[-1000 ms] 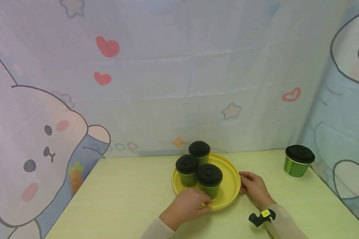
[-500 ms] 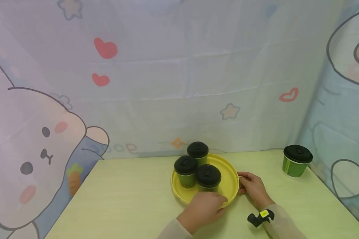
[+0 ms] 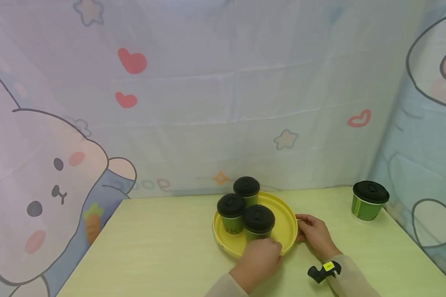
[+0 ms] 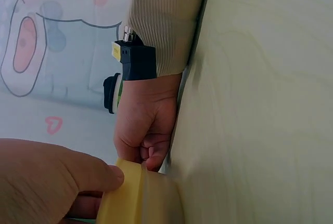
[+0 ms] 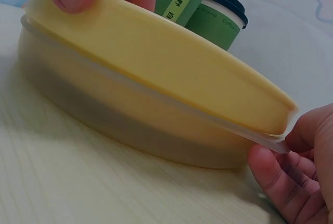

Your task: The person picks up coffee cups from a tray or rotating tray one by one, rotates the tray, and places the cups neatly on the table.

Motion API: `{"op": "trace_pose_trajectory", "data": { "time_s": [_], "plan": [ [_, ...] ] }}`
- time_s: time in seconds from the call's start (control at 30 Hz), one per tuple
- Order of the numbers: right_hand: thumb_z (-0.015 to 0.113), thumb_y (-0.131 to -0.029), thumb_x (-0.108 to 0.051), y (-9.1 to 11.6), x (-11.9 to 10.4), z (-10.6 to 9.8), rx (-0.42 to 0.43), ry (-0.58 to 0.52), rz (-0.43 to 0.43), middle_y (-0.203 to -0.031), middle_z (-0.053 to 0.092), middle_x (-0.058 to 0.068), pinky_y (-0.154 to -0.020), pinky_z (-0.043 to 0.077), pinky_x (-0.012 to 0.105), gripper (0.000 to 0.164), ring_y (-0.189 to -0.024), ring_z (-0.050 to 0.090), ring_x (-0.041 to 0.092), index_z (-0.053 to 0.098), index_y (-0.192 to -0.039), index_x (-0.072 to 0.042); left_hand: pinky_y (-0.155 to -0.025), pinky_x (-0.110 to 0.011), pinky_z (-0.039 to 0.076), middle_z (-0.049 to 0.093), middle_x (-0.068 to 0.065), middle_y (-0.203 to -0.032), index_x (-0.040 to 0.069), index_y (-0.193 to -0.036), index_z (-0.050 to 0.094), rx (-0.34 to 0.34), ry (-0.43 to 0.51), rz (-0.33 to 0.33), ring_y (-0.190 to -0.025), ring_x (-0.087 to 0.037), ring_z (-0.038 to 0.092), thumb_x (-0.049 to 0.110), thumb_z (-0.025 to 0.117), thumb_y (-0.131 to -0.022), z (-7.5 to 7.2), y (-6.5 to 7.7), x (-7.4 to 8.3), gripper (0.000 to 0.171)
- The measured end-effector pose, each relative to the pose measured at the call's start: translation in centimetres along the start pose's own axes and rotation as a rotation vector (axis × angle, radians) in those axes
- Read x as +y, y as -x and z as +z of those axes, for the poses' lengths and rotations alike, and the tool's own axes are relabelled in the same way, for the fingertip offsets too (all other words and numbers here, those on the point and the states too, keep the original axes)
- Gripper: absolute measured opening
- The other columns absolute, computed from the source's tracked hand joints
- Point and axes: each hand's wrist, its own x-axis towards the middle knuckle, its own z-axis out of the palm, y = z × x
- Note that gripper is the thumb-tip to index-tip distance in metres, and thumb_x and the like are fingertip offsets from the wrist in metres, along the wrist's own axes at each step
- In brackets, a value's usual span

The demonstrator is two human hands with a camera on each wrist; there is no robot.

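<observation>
A round yellow tray sits over a pale, translucent base on the table. On the tray stand three green paper cups with black lids: the front cup, the left cup and the back cup. At the tray's front, my left hand pinches the yellow rim, thumb outside and fingers inside, hiding the lower part of the front cup. From the right side, my right hand pinches a whitish edge of the base between thumb and fingers, just below the yellow wall.
Another lidded green cup stands at the table's back right corner. A patterned cloth hangs behind the table. A black camera mount is strapped to my right wrist.
My left hand has slid to the right along the front of the tray and now grips its rim nearer the middle. The right hand and the cups stay in place.
</observation>
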Motion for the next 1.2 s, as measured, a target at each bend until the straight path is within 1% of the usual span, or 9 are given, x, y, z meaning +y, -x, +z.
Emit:
{"op": "trace_pose_trajectory", "data": {
  "time_s": [0.17,0.3,0.57,0.67,0.77,0.87,1.0,1.2],
  "plan": [
    [0.058,-0.103,-0.018,0.0,0.1,-0.1,-0.002,-0.005,0.000,-0.104,0.069,0.012,-0.066,0.058,0.030,0.038,-0.078,0.065,0.015,0.058,-0.133,0.007,-0.048,-0.025,0.043,0.058,0.007,-0.067,0.022,-0.075,0.069,-0.004,-0.042,0.016,-0.057,-0.007,0.056,0.032,0.071,-0.092,0.0,0.0,0.1,0.020],
    [0.059,-0.103,-0.019,0.0,0.1,-0.1,-0.004,-0.003,-0.006,-0.104,0.069,0.011,-0.066,0.058,0.030,0.040,-0.079,0.065,0.015,0.058,-0.133,0.007,-0.048,-0.024,0.043,0.058,0.008,-0.066,0.024,-0.075,0.068,0.017,-0.049,0.032,-0.057,-0.006,0.055,0.031,0.072,-0.090,-0.1,0.2,-0.1,0.017],
    [0.057,-0.104,-0.017,0.0,0.2,0.0,0.003,-0.016,-0.002,-0.103,0.068,0.012,-0.066,0.058,0.030,0.037,-0.078,0.065,0.015,0.058,-0.132,0.007,-0.051,-0.023,0.042,0.060,0.010,-0.067,0.025,-0.074,0.069,0.058,0.021,0.054,-0.059,-0.005,0.056,0.029,0.075,-0.087,0.1,0.7,-1.1,0.014],
    [0.057,-0.104,-0.017,0.0,0.2,0.1,-0.004,-0.015,-0.001,-0.103,0.068,0.012,-0.067,0.059,0.030,0.038,-0.079,0.065,0.015,0.058,-0.133,0.007,-0.051,-0.023,0.041,0.060,0.010,-0.067,0.025,-0.073,0.068,0.078,0.035,0.067,-0.060,-0.005,0.056,0.027,0.076,-0.086,0.2,1.1,-1.6,0.015],
    [0.057,-0.104,-0.017,0.0,0.1,0.1,-0.008,-0.009,-0.002,-0.103,0.068,0.011,-0.066,0.058,0.030,0.039,-0.078,0.065,0.015,0.057,-0.134,0.008,-0.049,-0.022,0.038,0.058,0.011,-0.065,0.024,-0.071,0.067,0.091,0.064,0.087,-0.058,-0.005,0.053,0.025,0.076,-0.086,0.3,1.3,-2.1,0.018],
    [0.058,-0.104,-0.018,0.0,0.1,0.0,-0.009,-0.006,-0.002,-0.103,0.068,0.010,-0.066,0.058,0.029,0.040,-0.078,0.064,0.014,0.056,-0.135,0.008,-0.047,-0.021,0.035,0.057,0.014,-0.064,0.024,-0.070,0.065,0.088,0.105,0.108,-0.055,-0.004,0.049,0.024,0.075,-0.087,0.4,1.5,-2.7,0.019],
    [0.058,-0.104,-0.018,0.0,0.1,0.0,-0.012,-0.008,0.004,-0.103,0.068,0.010,-0.065,0.058,0.029,0.041,-0.078,0.064,0.014,0.055,-0.135,0.008,-0.048,-0.020,0.034,0.054,0.015,-0.066,0.025,-0.071,0.064,0.068,0.150,0.137,-0.055,-0.003,0.045,0.022,0.075,-0.087,0.4,1.6,-3.4,0.019],
    [0.059,-0.103,-0.019,0.1,-0.1,0.1,-0.015,-0.015,0.010,-0.102,0.068,0.009,-0.065,0.058,0.029,0.041,-0.077,0.064,0.014,0.056,-0.134,0.008,-0.048,-0.019,0.031,0.046,0.014,-0.063,0.023,-0.064,0.056,0.066,0.172,0.171,-0.054,-0.004,0.038,0.019,0.073,-0.085,0.1,2.1,-4.3,0.027]
  ]
}}
